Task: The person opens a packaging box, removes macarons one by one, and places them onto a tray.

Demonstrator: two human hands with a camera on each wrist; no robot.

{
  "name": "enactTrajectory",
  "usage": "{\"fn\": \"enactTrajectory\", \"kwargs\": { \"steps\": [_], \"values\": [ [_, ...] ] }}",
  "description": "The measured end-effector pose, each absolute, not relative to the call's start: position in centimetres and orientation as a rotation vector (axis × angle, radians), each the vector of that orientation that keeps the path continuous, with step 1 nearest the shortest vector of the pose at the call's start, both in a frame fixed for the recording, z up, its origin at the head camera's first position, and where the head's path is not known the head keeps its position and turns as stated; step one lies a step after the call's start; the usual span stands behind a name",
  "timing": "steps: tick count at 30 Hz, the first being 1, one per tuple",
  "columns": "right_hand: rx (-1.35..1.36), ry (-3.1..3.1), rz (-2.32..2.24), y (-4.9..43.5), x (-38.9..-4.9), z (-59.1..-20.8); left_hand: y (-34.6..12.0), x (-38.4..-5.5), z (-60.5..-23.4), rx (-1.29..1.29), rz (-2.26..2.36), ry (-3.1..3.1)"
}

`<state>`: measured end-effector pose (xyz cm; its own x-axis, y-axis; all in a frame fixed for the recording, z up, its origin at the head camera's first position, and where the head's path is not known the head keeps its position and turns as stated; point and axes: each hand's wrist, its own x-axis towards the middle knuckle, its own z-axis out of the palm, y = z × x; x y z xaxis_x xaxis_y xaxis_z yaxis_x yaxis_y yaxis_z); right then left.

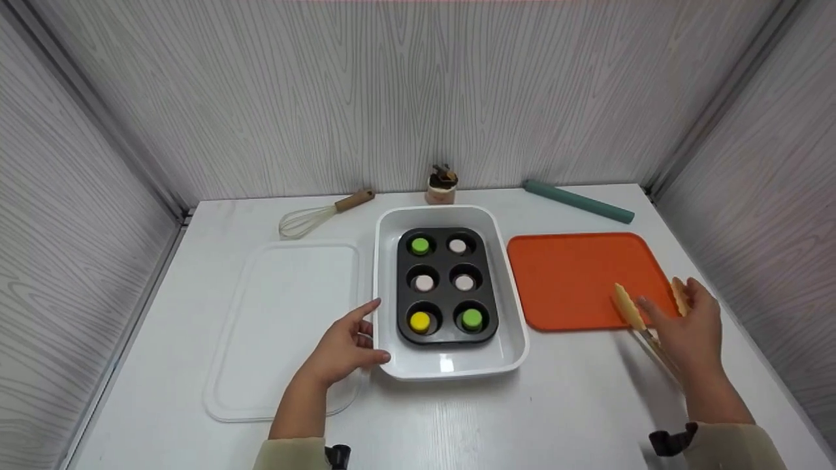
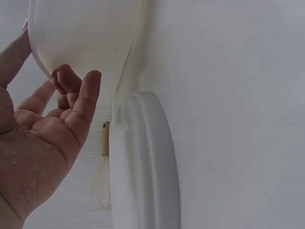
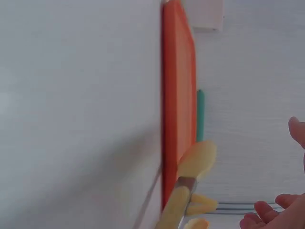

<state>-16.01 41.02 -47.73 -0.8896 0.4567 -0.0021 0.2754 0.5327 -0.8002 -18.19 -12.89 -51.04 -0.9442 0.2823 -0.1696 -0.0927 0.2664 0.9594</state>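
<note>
My left hand (image 1: pixel 339 349) grips the near left rim of a deep white tub (image 1: pixel 446 364), thumb over the edge and other fingers against its outer wall, partly curled in the left wrist view. In the tub sits a dark six-cup muffin pan (image 1: pixel 446 295). Each cup contains a small round piece; the yellow piece (image 1: pixel 420 321) is at the near left, others are green or pale pink. My right hand (image 1: pixel 689 333) hovers over tongs with tan tips (image 1: pixel 628 307), its fingers spread and holding nothing in the right wrist view. The tongs overlap an orange tray (image 1: pixel 575 281).
A flat clear-white lid (image 1: pixel 294 313) lies left of the tub, partly under my left forearm. Along the back are a whisk (image 1: pixel 326 212), a small jar with dark contents (image 1: pixel 442 186) and a green rolling pin (image 1: pixel 580 201). Pale wood-grain walls (image 1: pixel 392 98) enclose the table.
</note>
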Motion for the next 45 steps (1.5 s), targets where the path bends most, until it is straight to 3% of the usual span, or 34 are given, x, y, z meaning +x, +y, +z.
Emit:
{"fn": "enactTrajectory", "kwargs": {
  "steps": [16, 45],
  "values": [
    [-0.972, -2.774, 1.254, 44.3, -14.4, -51.3, -13.1, -17.7, -51.8, 0.124, 1.859, 2.085],
    [-1.05, -2.701, 1.18, 45.1, -13.2, -52.8, -12.1, -16.9, -53.3, 0.062, 1.991, 1.985]
  ]
}}
